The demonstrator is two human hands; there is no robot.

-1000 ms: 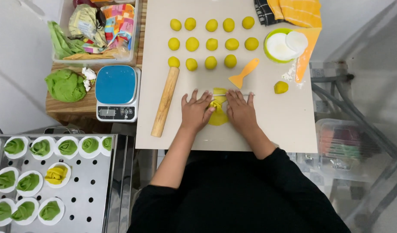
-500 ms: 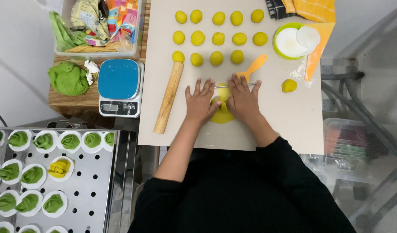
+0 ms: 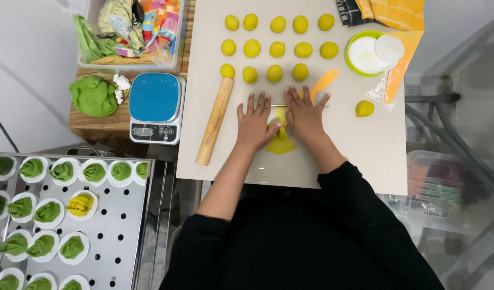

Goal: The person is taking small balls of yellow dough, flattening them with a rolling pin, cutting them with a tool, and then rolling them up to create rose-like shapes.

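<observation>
Across the middle of the view, a pale beige work board (image 3: 354, 156) is lying flat and taking up most of the frame, with a perforated steel tray (image 3: 123, 236) sitting lower at about eight o'clock from it and carrying green dough pieces (image 3: 61, 172) on white paper rounds, plus one yellow piece (image 3: 80, 204). At ten o'clock a wooden side table (image 3: 96, 122) is bearing a clear bin of packets (image 3: 130, 32), a lump of green dough (image 3: 92, 95) and a blue-topped kitchen scale (image 3: 154, 106). On the board, a wooden rolling pin (image 3: 215, 120) is lying at nine o'clock from the hands, rows of yellow dough balls (image 3: 277, 49) are sitting at twelve o'clock, and a green bowl of white flour (image 3: 365, 53) is standing at two o'clock beside an orange scraper (image 3: 322, 85). The left hand (image 3: 253, 124) and right hand (image 3: 305, 115) are both pressing down with fingers spread, palms flat on a folded yellow dough sheet (image 3: 282, 144) lying on the board between and under them; neither hand is gripping anything.
</observation>
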